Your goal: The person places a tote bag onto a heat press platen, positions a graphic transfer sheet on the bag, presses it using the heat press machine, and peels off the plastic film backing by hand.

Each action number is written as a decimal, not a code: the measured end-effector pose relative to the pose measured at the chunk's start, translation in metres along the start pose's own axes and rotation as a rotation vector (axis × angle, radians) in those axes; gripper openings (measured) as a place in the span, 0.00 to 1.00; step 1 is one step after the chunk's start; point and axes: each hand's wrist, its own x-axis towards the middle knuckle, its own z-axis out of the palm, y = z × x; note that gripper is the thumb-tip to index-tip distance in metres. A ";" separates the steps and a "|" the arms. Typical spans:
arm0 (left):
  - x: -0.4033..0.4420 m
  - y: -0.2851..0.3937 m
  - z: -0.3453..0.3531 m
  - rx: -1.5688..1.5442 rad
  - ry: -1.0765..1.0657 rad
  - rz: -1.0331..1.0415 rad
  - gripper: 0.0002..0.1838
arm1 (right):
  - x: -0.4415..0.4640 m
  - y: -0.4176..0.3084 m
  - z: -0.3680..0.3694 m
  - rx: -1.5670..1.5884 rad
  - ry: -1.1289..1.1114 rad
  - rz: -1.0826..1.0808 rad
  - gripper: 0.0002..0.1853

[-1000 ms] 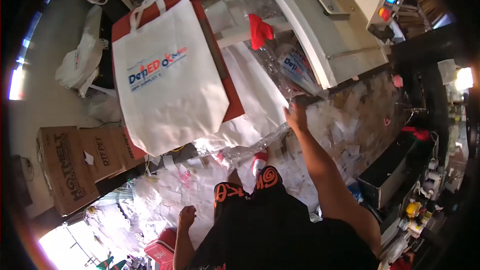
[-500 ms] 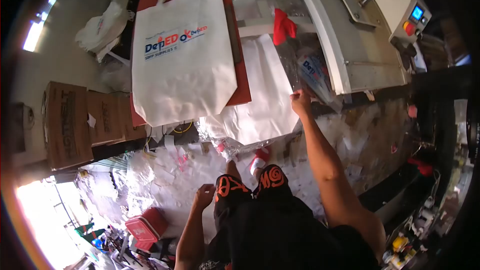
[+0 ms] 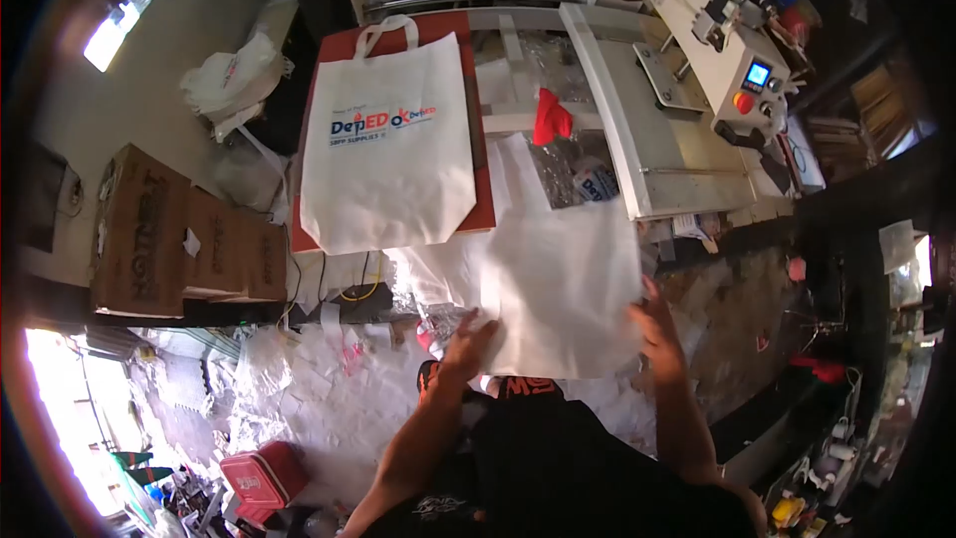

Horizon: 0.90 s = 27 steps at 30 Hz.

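Note:
A plain white tote bag (image 3: 563,289) is lifted off the stack in front of my body, its surface somewhat blurred. My left hand (image 3: 471,344) pinches its lower left edge. At its right edge is my right hand (image 3: 654,324), fingers closed on the border. Behind and to the left, a printed white tote bag (image 3: 388,179) with blue and red lettering lies flat on a red board (image 3: 480,100). More white fabric (image 3: 433,274) lies under the lifted bag, on clear plastic.
A red cloth (image 3: 552,118) lies beyond the bag. To the right stands a machine with a control panel (image 3: 759,90) and a pale flat bed (image 3: 687,169). Cardboard boxes (image 3: 149,234) stand at left. Scraps cover the floor (image 3: 339,408), near a red cooler (image 3: 264,473).
My right hand has drawn the plain bag off the stack toward my body. My left hand has risen from beside my leg to the bag's left edge. The view has tilted upward.

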 end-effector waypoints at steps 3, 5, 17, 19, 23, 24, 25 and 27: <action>0.067 0.132 -0.215 -1.108 0.211 -0.856 0.40 | 0.003 -0.066 0.008 0.547 0.325 0.468 0.42; 0.067 0.153 -0.293 -0.859 0.202 -0.646 0.40 | 0.012 -0.095 0.007 0.471 0.247 0.293 0.35; 0.119 0.093 -0.625 1.024 0.979 0.029 0.21 | 0.235 -0.388 0.067 0.292 0.797 -1.250 0.17; 0.147 0.079 -0.591 0.759 1.122 0.085 0.23 | 0.264 -0.367 0.082 0.005 0.847 -1.255 0.17; 0.190 -0.039 -0.510 0.249 0.495 -0.363 0.23 | 0.378 -0.193 0.150 -0.396 0.502 -0.592 0.26; 0.179 -0.105 -0.470 0.282 0.291 -0.469 0.23 | 0.391 -0.143 0.167 -0.348 0.198 -0.021 0.24; 0.168 -0.140 -0.436 0.325 0.182 -0.513 0.24 | 0.396 -0.097 0.182 -0.487 0.168 0.028 0.24; 0.147 -0.153 -0.409 0.367 0.057 -0.559 0.24 | 0.380 -0.036 0.210 -0.666 0.183 0.083 0.23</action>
